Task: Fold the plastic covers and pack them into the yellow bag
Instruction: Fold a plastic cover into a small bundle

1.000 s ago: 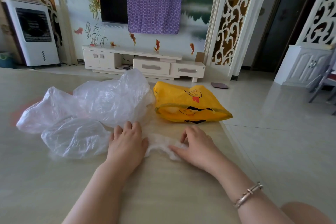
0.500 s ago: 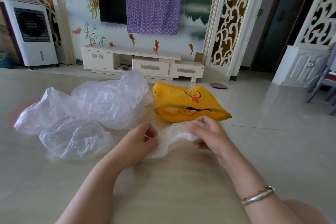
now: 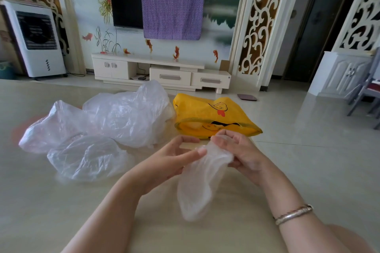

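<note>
A folded clear plastic cover (image 3: pixel 197 183) hangs above the table, its lower end drooping toward me. My right hand (image 3: pixel 240 154) grips its top end with curled fingers. My left hand (image 3: pixel 174 156) touches the cover's upper left edge with its fingertips, fingers fairly straight. The yellow bag (image 3: pixel 207 117), printed with a cartoon chicken, lies on its side just beyond my hands, its mouth facing me. A heap of crumpled clear plastic covers (image 3: pixel 115 121) sits to the left of the bag.
The beige table (image 3: pixel 61 211) ends at its right edge near my right forearm, with tiled floor beyond. A TV stand, a wall TV draped with purple cloth and a white air cooler stand at the far wall.
Both hands lifted the folded cover off the table. My right hand raised its end toward the yellow bag, and the cover now hangs down lengthwise.
</note>
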